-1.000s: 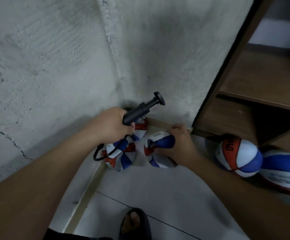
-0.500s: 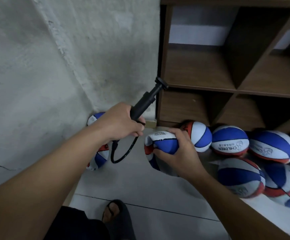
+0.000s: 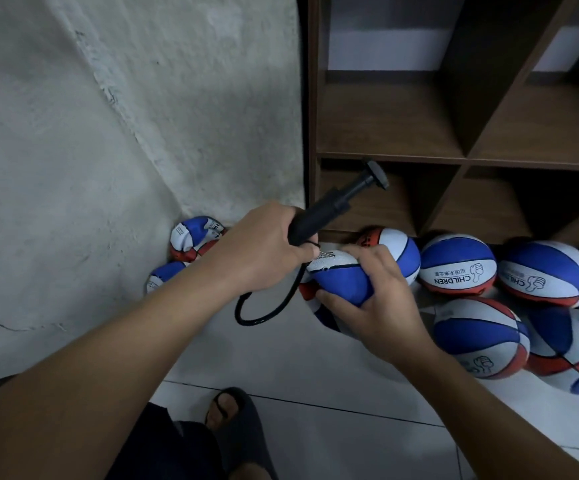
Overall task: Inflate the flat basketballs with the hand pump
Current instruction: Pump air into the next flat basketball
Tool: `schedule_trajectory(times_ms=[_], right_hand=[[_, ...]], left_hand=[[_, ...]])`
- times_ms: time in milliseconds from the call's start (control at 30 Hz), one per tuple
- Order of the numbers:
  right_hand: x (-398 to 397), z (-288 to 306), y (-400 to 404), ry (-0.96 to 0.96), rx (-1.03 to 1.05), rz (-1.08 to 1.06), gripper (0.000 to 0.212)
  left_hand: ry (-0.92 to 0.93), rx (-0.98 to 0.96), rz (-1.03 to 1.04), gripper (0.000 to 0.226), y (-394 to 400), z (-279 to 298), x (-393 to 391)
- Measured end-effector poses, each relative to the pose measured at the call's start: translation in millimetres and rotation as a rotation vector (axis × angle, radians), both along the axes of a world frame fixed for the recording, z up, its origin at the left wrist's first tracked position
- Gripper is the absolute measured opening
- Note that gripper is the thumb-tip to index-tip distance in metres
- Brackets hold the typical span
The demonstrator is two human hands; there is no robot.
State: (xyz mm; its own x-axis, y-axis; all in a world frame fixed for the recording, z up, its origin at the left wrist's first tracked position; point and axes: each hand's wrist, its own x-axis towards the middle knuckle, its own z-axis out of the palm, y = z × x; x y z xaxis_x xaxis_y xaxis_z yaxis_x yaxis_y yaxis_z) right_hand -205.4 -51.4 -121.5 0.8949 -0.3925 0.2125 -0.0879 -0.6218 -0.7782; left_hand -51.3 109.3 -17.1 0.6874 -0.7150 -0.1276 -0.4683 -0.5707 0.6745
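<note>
the left hand (image 3: pixel 260 251) grips the black pump (image 3: pixel 329 209), which tilts up toward the brown shelf (image 3: pixel 385 133), its hose (image 3: pixel 267 310) looping down to the flat ball (image 3: pixel 340 278). the right hand (image 3: pixel 378 299) holds that ball above the tiled floor (image 3: pixel 315 410). round balls (image 3: pixel 457 268) lie just right of it; two crumpled balls (image 3: pixel 191 237) sit in the wall corner.

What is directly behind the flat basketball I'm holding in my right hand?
Behind the flat basketball sits a rounder red, white and blue ball at the foot of the wooden shelf. Your right hand covers its lower left part.
</note>
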Motion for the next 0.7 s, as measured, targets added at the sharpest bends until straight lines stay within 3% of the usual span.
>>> schedule_trajectory(times_ms=[333,700], right_hand=[[6.9,-3.7,-7.5,0.018,-0.091,-0.037,0.056],[8.1,-2.7,-4.2,0.053,-0.117,-0.002,0.036]], left_hand=[[-0.118,0.091,-0.047,0.008,3.2,-6.3,2.3],[-0.189,0.124,-0.054,0.011,-3.8,-9.3,-2.2]])
